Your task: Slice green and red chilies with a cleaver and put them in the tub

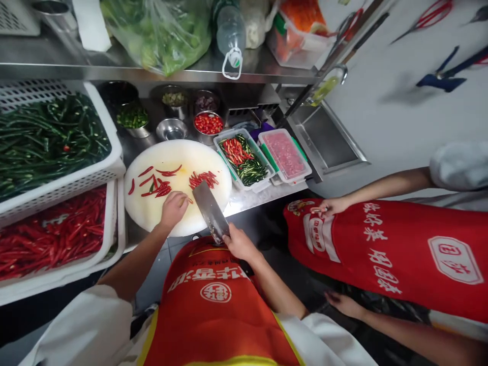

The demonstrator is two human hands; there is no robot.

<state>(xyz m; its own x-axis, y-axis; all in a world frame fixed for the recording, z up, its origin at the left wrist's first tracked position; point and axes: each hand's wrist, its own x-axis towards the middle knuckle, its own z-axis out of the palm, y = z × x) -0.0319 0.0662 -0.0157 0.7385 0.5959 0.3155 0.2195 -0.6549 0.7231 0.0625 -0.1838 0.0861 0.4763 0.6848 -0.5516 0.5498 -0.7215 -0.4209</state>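
My right hand [241,243] grips a cleaver [210,208] by its handle. The broad blade reaches over the right edge of a round white cutting board [171,223], its tip beside a pile of cut red chili pieces [204,179]. Low over the board, my left hand [174,208] is closed with curled fingers. A small reddish bit shows at its fingertips, but I cannot make out what it holds. Whole red chilies [162,188] lie loosely on the board's left half, just beyond that hand.
Left, a crate of green chilies [53,137] sits above a crate of red chilies [57,234]. Right of the board are a tub of cut chilies [244,157] and a tub of pink meat [285,152]. Metal bowls [171,129] stand behind. A co-worker in a red apron [412,244] stands right.
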